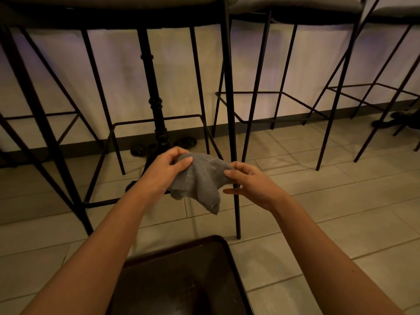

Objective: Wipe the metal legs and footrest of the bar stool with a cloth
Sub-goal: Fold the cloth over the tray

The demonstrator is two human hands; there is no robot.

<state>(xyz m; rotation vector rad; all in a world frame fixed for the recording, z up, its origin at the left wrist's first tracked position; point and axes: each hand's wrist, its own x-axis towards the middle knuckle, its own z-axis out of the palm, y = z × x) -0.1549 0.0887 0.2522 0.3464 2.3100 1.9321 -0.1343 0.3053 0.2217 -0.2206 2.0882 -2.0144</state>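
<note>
Both hands hold the cloth (200,180) in mid-air, clear of any metal, so by my judgement the wiping is either not begun or between strokes; nothing shows which bars are already clean.

At far left stand dark stool legs (47,137) with a footrest (156,119) framing a table pedestal (156,105). The left hand (163,171) has its fingers (185,160) closed on the cloth's upper left edge. The grey cloth sags between the hands, one corner hanging down. Just behind it runs a thin front leg (230,110), the nearest metal to the cloth. The right hand (252,183) pinches the cloth's right edge with thumb and forefinger, its lower fingers spread free. Further right, two more stools (272,105) stand on the tiled floor (318,201).

Legs and footrest all appear left to do, likely starting with that near leg.
</note>
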